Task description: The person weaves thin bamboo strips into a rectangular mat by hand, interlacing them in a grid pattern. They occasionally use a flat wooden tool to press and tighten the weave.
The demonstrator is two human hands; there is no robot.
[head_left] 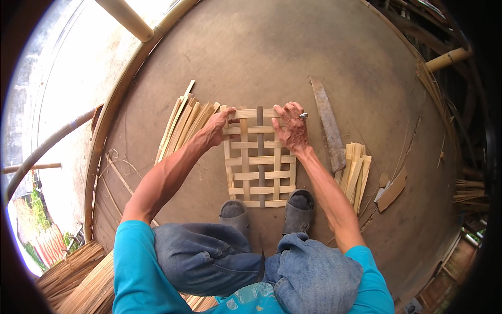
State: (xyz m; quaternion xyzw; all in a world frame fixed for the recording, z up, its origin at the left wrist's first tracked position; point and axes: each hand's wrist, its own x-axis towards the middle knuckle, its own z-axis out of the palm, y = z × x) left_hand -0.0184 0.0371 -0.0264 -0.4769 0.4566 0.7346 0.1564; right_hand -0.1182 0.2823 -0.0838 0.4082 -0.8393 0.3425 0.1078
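Observation:
An open lattice of woven pale bamboo strips [246, 161] lies on the ground in front of my feet, with one darker strip [261, 157] running lengthwise through its middle. My left hand [216, 127] is closed on its far left corner, thumb on top and fingers partly hidden behind the strips. At the far right corner my right hand [293, 127], with a ring on it, grips the edge strips between bent fingers and thumb. The near edge of the lattice rests between my two dark sandals [234, 210].
A bundle of bamboo strips [189, 119] lies left of the lattice, a shorter bundle [356, 171] to its right. Beyond my right forearm lies a long flat blade [328, 121]. Cardboard [392, 191] sits farther right. More strips [86, 280] are piled at lower left.

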